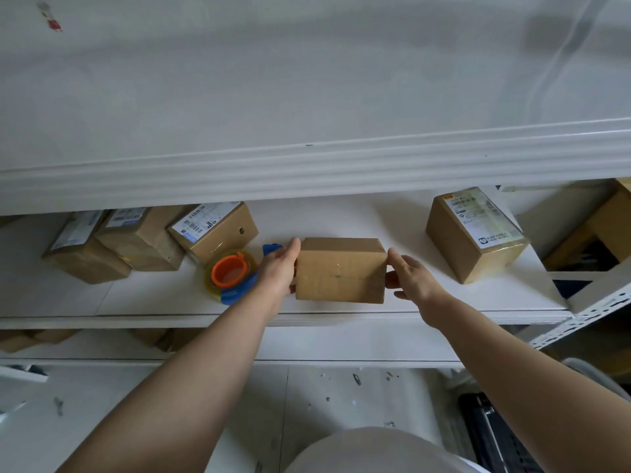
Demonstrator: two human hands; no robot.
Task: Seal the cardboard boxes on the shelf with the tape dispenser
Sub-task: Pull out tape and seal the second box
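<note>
A plain cardboard box [339, 271] stands on the white shelf [153, 298] in the middle. My left hand [279, 268] holds its left end, thumb along the top edge and fingers wrapped round the side. At the box's right end my right hand [409, 273] touches with its thumb up at the top corner and its fingers at the side. The tape dispenser [232, 272], blue with an orange hub and a clear roll, lies on the shelf just left of my left hand, partly hidden by my wrist.
Three labelled boxes [143, 240] crowd the shelf's left side. Another labelled box [474, 233] stands at the right, with an open carton [594, 230] beyond it. An upper shelf edge [307, 172] overhangs. A metal upright [587, 319] stands at the right.
</note>
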